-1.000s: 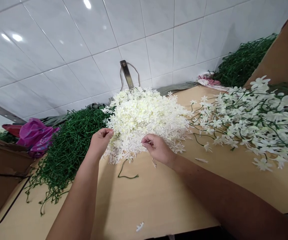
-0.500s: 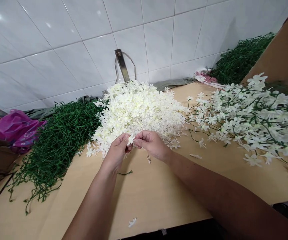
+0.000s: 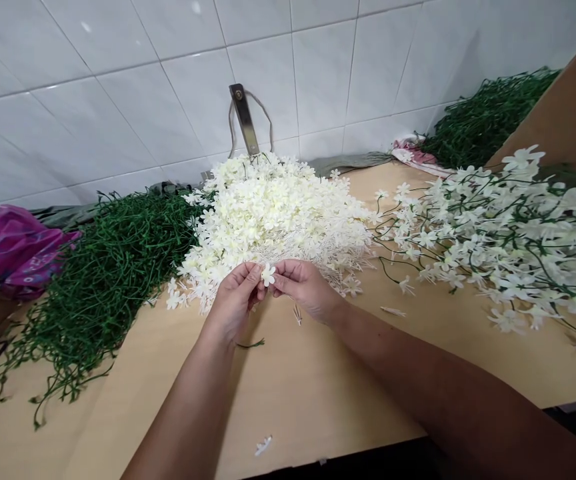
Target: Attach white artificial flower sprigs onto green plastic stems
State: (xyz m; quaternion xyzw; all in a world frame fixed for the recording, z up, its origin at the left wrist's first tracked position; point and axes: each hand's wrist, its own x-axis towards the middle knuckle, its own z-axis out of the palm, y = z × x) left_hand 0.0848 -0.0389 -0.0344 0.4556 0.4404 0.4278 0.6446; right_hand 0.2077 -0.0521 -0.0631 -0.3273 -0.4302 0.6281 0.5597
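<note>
In front of the big pile of white artificial flowers (image 3: 278, 207), my two hands meet over the table. A single white artificial flower (image 3: 268, 274) with a pale yellow centre is pinched between them, face towards me. My left hand (image 3: 241, 290) is closed, thumb and fingertips at the flower's left side. My right hand (image 3: 304, 287) is closed too, its fingertips at the right side of the bloom. Beside my left wrist a green stem (image 3: 252, 344) shows its end; whether my left hand holds it is hidden.
Green plastic stems (image 3: 113, 267) are heaped at left, beside a magenta bag (image 3: 15, 247). Stemmed white flowers (image 3: 508, 240) spread at right, with more green stems (image 3: 488, 120) behind near cardboard (image 3: 553, 120). A metal strip (image 3: 244, 120) leans on the tiled wall. White scraps (image 3: 263, 445) lie near the front edge.
The flower between my fingertips has turned so its open face and yellow centre show more fully. My hands stay together in nearly the same place; the view has shifted slightly.
</note>
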